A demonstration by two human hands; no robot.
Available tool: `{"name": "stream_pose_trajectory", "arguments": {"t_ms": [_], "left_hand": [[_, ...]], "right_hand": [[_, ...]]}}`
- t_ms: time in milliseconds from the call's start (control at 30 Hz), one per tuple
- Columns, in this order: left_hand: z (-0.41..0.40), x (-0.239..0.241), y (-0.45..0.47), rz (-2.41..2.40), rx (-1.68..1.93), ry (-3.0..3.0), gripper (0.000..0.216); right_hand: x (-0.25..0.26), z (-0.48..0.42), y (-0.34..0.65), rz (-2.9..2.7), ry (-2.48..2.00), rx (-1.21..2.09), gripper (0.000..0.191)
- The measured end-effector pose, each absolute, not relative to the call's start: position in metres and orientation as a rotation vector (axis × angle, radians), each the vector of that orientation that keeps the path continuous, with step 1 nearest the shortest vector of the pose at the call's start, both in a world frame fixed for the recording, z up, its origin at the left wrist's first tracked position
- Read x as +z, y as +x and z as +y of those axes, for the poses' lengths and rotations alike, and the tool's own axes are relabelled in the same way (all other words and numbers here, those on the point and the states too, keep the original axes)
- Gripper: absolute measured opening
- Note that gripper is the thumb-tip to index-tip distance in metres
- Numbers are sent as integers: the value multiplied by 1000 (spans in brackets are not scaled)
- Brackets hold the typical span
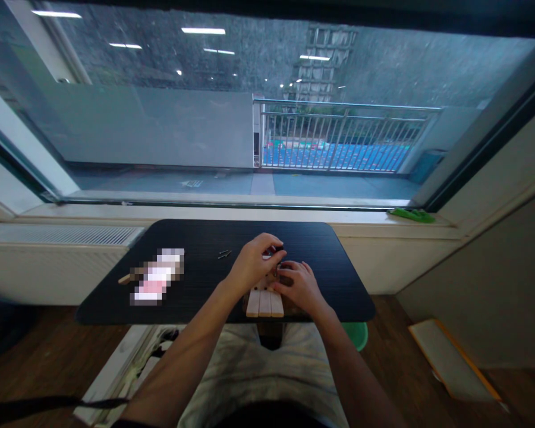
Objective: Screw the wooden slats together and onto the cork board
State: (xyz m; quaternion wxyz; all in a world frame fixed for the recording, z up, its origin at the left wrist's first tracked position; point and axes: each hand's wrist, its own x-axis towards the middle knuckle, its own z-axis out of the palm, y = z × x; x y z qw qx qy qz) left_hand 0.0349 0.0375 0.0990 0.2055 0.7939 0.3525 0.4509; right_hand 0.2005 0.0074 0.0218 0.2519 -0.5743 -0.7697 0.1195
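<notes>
In front of me on the table lies a pale wooden piece with three light slats (264, 303) at its near end and small dark dots above them. My left hand (259, 260) reaches over its far end, thumb and fingers curled close together. Whatever is between them is too small to name. My right hand (301, 284) bends around the piece's right side, its thumb and fingertips close to the wood. Both hands cover much of the far part. Several thin metal pins or screws (224, 254) lie to the left of my left hand.
The black table (196, 238) has rounded corners. A blurred-out pale item (158, 276) lies at its left beside a wooden stick end (124, 279). A radiator (53, 255) and window stand beyond. Below are a green bin (357, 336) and a leaning board (455, 362).
</notes>
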Motion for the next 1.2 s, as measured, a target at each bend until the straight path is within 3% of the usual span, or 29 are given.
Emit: {"name": "stream_pose_trajectory", "arguments": {"t_ms": [1200], "left_hand": [[43,86,38,965,1453,2203,6]], "right_hand": [[22,6,200,-2070,-1552,329,31]]}}
